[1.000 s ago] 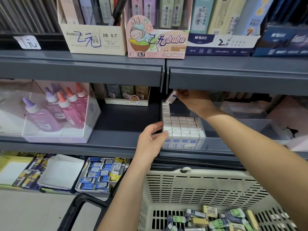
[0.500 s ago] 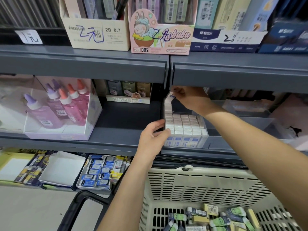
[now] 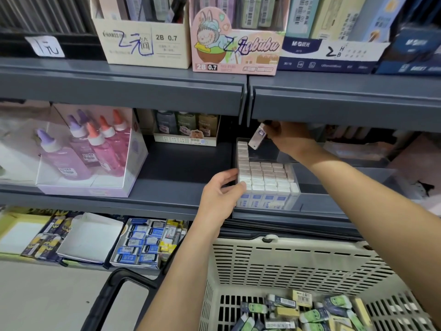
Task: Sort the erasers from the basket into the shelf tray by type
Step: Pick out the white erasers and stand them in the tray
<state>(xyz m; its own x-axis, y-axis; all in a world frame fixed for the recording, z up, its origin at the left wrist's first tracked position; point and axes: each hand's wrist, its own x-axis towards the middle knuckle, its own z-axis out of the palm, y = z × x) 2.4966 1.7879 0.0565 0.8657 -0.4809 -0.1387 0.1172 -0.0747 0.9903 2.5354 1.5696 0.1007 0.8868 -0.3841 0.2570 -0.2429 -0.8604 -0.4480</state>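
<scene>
- The tray (image 3: 296, 195) sits in the middle of the frame, right at the front edge of the middle shelf (image 3: 167, 199).
- The upper shelf (image 3: 334, 108) hangs low over the back of the tray. The gap there is thin, and our right hand (image 3: 290, 138) is in it, just under that edge.
- White erasers (image 3: 265, 175) fill the front rows and one long row on the left. Behind the short rows, the tray's dark floor shows.
- Our right grip pinches one eraser (image 3: 257, 137) by its top end. The eraser tilts over the back left of the tray. We cannot tell if it touches the long row.
- Our left hand (image 3: 218, 195) holds the tray's front left corner, thumb on top and fingers curled at the side.
- The held eraser is white with a pale wrapper and a dark mark.
- The basket (image 3: 286, 263) is at the lower right, below the shelf. It holds mixed erasers (image 3: 310, 314) in green, yellow and dark wrappers.
</scene>
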